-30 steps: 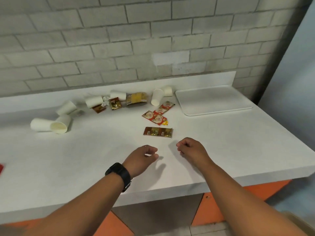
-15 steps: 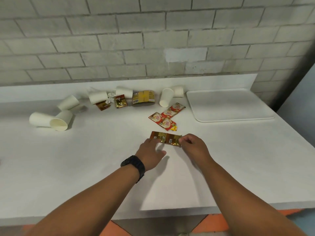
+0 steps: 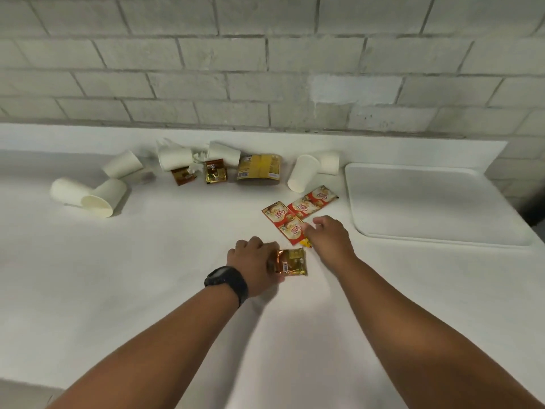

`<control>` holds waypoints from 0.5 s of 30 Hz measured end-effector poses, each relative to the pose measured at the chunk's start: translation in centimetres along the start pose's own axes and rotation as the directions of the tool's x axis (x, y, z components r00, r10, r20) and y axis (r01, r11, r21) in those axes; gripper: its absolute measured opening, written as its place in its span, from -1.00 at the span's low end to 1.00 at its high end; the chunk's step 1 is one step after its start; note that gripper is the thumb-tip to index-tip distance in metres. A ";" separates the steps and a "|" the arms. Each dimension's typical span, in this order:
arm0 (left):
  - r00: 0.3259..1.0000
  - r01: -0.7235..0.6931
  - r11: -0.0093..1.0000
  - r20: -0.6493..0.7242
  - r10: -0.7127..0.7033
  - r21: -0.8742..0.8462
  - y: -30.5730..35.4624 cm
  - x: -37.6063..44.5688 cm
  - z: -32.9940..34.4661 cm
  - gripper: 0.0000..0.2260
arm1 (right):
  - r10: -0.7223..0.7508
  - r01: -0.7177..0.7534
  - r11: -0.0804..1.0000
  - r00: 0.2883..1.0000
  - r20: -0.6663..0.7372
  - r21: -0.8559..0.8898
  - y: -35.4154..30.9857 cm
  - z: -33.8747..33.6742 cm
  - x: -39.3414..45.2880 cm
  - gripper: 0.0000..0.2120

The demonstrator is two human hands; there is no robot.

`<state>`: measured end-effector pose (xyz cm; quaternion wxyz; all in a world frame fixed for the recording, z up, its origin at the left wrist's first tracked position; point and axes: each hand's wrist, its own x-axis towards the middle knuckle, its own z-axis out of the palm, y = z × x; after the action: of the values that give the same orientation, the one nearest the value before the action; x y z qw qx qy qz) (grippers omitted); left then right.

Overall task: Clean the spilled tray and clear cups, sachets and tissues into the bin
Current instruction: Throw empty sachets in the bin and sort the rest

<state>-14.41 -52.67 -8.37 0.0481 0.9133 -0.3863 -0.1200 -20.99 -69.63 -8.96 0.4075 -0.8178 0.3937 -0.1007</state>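
On the white table [image 3: 118,276], tipped paper cups [image 3: 100,197] lie far left; the left hand [image 3: 253,268] grips a gold sachet [image 3: 292,262] in curled fingers; the right hand [image 3: 330,236] touches the red sachets [image 3: 298,212], fingers loosely bent; the tray [image 3: 427,202] sits right

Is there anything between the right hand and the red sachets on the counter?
Nothing visible does. The right hand is already at the near edge of the red sachets, its fingertips touching or almost touching them.
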 end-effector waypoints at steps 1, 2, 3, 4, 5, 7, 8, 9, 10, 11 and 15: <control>0.999 0.052 0.999 0.012 -0.052 -0.013 -0.4 -0.1 -0.1 -0.43 | -0.011 0.010 0.994 1.000 -0.014 -0.107 -0.3 0.5 0.5 -0.48; 0.994 0.105 0.994 0.027 -0.104 -0.023 -0.8 -0.3 -0.2 -0.41 | -0.027 0.021 0.977 0.999 -0.025 -0.211 -0.8 1.0 1.0 -0.42; 0.988 0.148 0.989 0.038 -0.147 -0.031 -1.2 -0.5 -0.3 -0.39 | -0.036 0.026 0.951 0.999 -0.025 -0.307 -1.2 1.4 1.2 -0.40; 0.983 0.182 0.983 0.045 -0.181 -0.037 -1.6 -0.8 -0.5 -0.39 | -0.044 0.032 0.919 0.999 -0.022 -0.392 -1.6 1.8 1.3 -0.40; 0.978 0.207 0.977 0.043 -0.205 -0.046 -1.9 -0.9 -0.5 -0.39 | -0.046 0.034 0.891 0.999 -0.016 -0.453 -1.8 2.0 1.4 -0.42; 0.965 0.263 0.961 0.040 -0.260 -0.090 -2.7 -1.4 -0.6 -0.41 | -0.038 0.038 0.878 0.999 0.011 -0.478 -2.0 2.4 1.4 -0.45; 0.956 0.293 0.949 0.042 -0.290 -0.113 -3.2 -1.8 -0.6 -0.43 | -0.025 0.037 0.888 0.999 0.033 -0.458 -2.2 2.6 1.3 -0.44; 0.950 0.312 0.942 0.045 -0.309 -0.126 -3.5 -1.9 -0.6 -0.46 | -0.005 0.028 0.901 0.999 0.054 -0.432 -2.1 2.4 1.3 -0.43; 0.944 0.330 0.935 0.045 -0.327 -0.134 -3.8 -2.1 -0.6 -0.49 | 0.009 0.023 0.913 0.997 0.077 -0.406 -2.2 2.4 1.2 -0.43; 0.940 0.341 0.928 0.044 -0.339 -0.146 -4.1 -2.4 -0.7 -0.54 | 0.021 0.015 0.925 0.996 0.089 -0.380 -2.3 2.4 1.1 -0.43; 0.932 0.352 0.884 0.032 -0.360 -0.308 -5.2 -3.2 -0.8 -0.81 | 0.052 -0.027 0.952 0.996 0.076 -0.303 -2.3 2.3 0.3 -0.53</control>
<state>-12.75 -46.78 -7.98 0.1722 0.9512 -0.1881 -0.1738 -18.44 -67.67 -8.77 0.2956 -0.8659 0.4035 0.0027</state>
